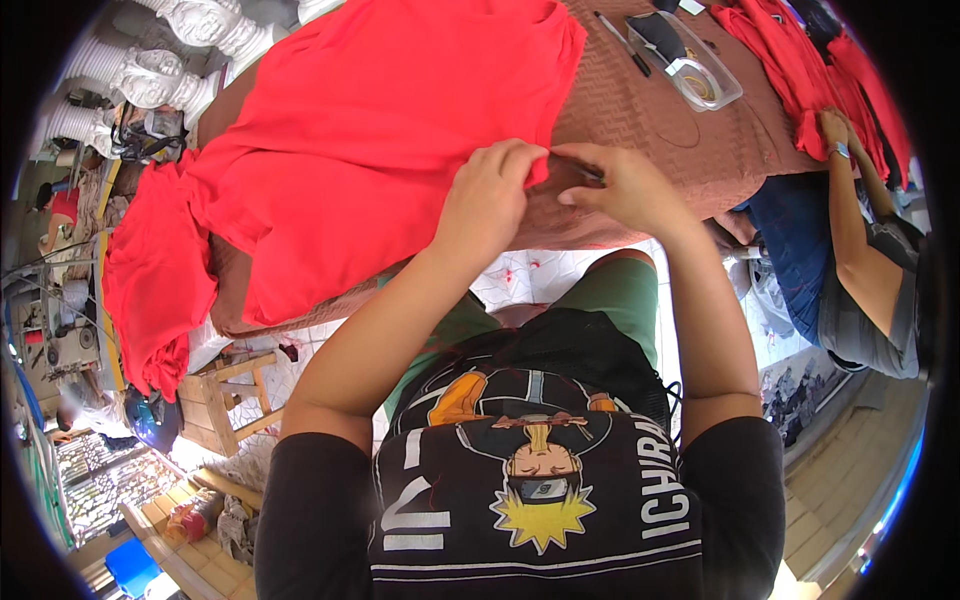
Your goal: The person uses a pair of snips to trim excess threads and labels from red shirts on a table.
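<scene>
Red cloth (pixel 380 120): spread over the bench (pixel 640 110), loosely creased, near edge draping over the bench's front. Bench has a brown textured cover.

Left hand (pixel 488 195): at the red cloth's near right corner. Grip narrow, fingertips pinching the corner.

Right hand (pixel 632 190): just right of that corner, facing the left hand. Thumb and forefinger curved, small gap between the tips. Dark item (pixel 594 178) shows at the fingers, mostly hidden; can't tell what it is or whether the grip is on it.

Red bunch (pixel 155 280): hangs at the left end of the red cloth. Can't tell if same piece.

Right of the red cloth, toward the bench's far side: pen (pixel 622 44), then clear tray (pixel 722 92) with a dark pouch (pixel 660 38) partly in it. Thin loop of thread on the cover, nearer than the tray.

Farther right of the red cloth: second red garment (pixel 775 65), co-worker's hand (pixel 834 130) on it, pale band at the wrist.

Left of the red cloth, past the bench: white ornate columns (pixel 150 78). Below its left end: wooden stool (pixel 205 410) on the floor.
</scene>
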Demonstrator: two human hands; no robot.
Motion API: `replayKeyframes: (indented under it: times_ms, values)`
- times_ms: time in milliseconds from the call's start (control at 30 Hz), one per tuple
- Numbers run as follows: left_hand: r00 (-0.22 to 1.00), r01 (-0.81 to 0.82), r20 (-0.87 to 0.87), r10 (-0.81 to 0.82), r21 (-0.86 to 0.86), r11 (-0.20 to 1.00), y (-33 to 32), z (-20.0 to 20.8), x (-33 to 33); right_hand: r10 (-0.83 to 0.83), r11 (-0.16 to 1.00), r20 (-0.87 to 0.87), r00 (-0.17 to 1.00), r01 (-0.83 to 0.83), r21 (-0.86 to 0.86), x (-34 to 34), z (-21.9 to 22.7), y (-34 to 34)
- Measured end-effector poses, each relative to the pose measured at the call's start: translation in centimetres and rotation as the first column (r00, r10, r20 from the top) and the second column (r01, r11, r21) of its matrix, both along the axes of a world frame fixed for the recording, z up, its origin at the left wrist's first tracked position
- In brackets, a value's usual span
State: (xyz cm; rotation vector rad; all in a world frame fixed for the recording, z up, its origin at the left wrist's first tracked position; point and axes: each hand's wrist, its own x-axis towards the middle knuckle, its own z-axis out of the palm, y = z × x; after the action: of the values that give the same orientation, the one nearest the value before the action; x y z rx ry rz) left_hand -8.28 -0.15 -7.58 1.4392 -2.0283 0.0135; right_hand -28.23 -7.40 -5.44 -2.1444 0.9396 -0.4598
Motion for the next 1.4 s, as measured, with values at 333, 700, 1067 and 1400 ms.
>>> replayKeyframes:
  times_ms: [333, 700, 1067, 1400]
  values:
    - [0.669, 0.170, -0.736, 0.108, 0.293, 0.941, 1.6, 5.5, 1.6, -0.144, 0.938, 0.246, 0.958, 0.054, 0.341, 2.3, 2.9, 1.9]
    - [0.608, 0.163, -0.768, 0.202, 0.369, 0.915, 1.5, 4.3, 2.1, -0.183, 0.948, 0.385, 0.904, 0.058, 0.314, 4.1, 1.4, 2.3]
    - [0.787, 0.109, -0.589, 0.183, 0.425, 0.899, 1.1, 3.2, 2.7, -0.375, 0.857, 0.386, 0.843, 0.156, 0.491, 2.9, 2.5, 0.4]
    - [0.745, 0.103, -0.628, 0.225, 0.441, 0.892, 1.0, 3.1, 2.3, -0.185, 0.969, 0.284, 0.941, 0.127, 0.211, 4.0, -0.3, 0.8]
